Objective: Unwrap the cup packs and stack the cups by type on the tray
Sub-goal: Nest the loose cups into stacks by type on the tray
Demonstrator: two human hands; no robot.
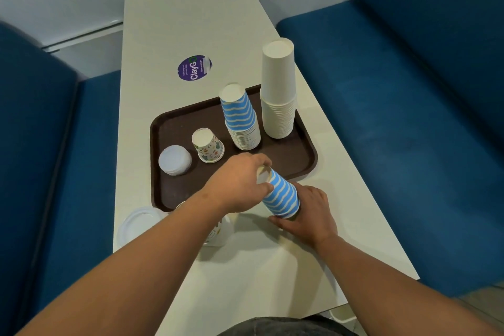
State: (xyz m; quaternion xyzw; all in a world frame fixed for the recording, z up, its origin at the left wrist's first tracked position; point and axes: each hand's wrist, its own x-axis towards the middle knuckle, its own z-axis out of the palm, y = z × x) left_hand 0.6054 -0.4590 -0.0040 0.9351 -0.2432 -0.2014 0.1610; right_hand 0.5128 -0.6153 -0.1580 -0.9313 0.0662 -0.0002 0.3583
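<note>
A brown tray lies on the white table. On it stand a tall stack of plain white cups, a stack of blue-striped cups, one small patterned cup and a low pile of white lids, all upside down. At the tray's near edge a short blue-striped cup stack lies tilted. My left hand grips its upper end and my right hand holds its lower end. Under my left forearm, a patterned cup pack is partly hidden.
A clear plastic lid or wrap lies at the table's near left edge. A purple round sticker marks the table beyond the tray. Blue bench seats flank the table on both sides.
</note>
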